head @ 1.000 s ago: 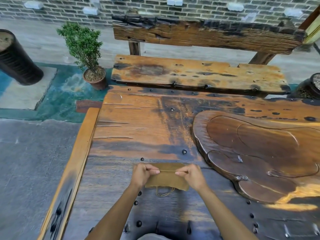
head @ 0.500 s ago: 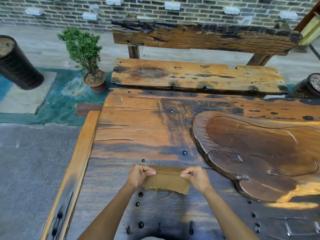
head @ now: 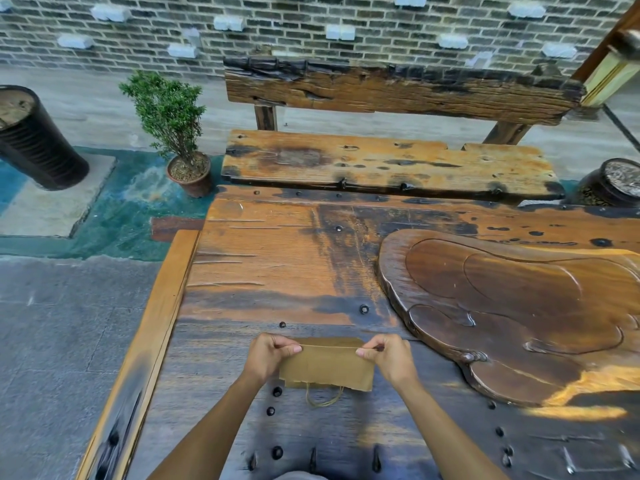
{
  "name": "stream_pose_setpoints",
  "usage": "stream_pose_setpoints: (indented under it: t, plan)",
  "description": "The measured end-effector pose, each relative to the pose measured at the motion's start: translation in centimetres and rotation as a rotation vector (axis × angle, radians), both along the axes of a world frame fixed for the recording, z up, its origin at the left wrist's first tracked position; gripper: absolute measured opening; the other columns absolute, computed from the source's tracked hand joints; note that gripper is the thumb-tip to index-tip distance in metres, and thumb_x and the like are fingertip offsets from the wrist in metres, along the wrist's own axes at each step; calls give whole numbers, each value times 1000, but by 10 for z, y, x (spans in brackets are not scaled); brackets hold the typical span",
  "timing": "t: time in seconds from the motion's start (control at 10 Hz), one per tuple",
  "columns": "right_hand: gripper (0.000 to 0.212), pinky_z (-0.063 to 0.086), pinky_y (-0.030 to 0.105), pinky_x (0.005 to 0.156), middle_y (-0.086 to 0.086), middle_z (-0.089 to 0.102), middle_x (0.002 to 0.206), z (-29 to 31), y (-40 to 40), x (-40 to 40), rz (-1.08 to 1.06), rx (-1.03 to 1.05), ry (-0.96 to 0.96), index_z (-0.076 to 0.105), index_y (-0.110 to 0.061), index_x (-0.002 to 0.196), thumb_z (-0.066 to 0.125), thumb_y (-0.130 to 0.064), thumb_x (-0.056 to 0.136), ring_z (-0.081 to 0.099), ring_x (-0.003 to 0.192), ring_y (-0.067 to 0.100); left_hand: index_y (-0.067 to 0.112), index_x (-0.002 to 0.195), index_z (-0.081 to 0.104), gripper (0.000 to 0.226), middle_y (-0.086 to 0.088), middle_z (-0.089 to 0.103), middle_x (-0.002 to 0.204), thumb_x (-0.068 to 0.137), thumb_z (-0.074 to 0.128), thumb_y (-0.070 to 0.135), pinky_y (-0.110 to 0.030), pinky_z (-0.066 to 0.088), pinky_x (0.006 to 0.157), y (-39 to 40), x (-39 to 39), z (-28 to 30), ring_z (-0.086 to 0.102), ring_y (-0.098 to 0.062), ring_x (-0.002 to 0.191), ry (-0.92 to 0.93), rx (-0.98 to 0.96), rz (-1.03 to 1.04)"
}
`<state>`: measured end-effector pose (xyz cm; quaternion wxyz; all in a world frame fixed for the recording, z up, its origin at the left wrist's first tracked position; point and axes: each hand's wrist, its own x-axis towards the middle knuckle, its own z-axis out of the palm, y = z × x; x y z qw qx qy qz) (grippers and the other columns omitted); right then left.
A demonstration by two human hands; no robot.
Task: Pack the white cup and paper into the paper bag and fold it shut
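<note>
Paper bag [head: 327, 367] flat on table [head: 270, 265], 6 o'clock, near edge. Left hand [head: 268, 355] and right hand [head: 389, 358] pinch fold's ends, likely creasing it shut. Handle loop [head: 323, 398] toward person. Cup, paper unseen.

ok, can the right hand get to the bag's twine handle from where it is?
Probably yes. The twine handle lies exposed on the table just below the paper bag, nothing covering it. But the right hand is pinching the fold with the left hand, so it must let go first.
</note>
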<state>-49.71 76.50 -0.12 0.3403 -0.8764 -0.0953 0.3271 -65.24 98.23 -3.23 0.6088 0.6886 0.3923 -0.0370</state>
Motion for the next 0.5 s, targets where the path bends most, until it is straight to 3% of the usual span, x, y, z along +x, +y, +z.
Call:
stream_pose_setpoints:
  t: [0.1, 0.2, 0.3, 0.4, 0.5]
  plan:
    - [12, 47, 13, 71, 0, 77, 81, 2, -1, -2, 30, 19, -3, 77, -10, 78, 84, -19, 75, 65, 78, 3, 19, 72, 81, 8, -1, 79, 84, 75, 81, 11, -28, 56, 75, 1, -6, 2, 73, -17, 84, -17, 6, 23]
    - [12, 47, 23, 79, -1, 77, 85, 5, -6, -4, 45, 16, -18, 75, -15, 78, 84, -22, 75, 68, 89, 12, 16, 76, 81, 3, -6, 79, 87, 77, 81, 13, -35, 57, 80, 2, -12, 6, 72, -23, 89, -21, 21, 27]
    - [15, 42, 23, 83, -1, 75, 95, 4, -13, -3, 36, 5, -13, 74, -18, 84, 84, -27, 76, 63, 97, 14, 11, 81, 80, 4, -7, 78, 91, 78, 80, 14, -41, 56, 85, 2, -16, 9, 70, -26, 93, -30, 43, 43]
    - [22, 41, 22, 85, -1, 73, 100, 6, -21, -3, 43, -3, -12, 75, -15, 92, 83, -29, 77, 63, 101, 13, 17, 82, 79, 5, -9, 76, 92, 78, 80, 20, -36, 52, 80, -1, -20, 14, 68, -29, 93, -32, 69, 64]
    - [23, 41, 19, 87, -4, 70, 100, 12, -24, -4, 14, 50, -54, 73, -15, 97, 80, -29, 80, 64, 103, 12, 22, 88, 77, 9, -6, 74, 94, 81, 77, 29, -23, 50, 71, -5, -20, 24, 66, -25, 93, -71, 164, 92]
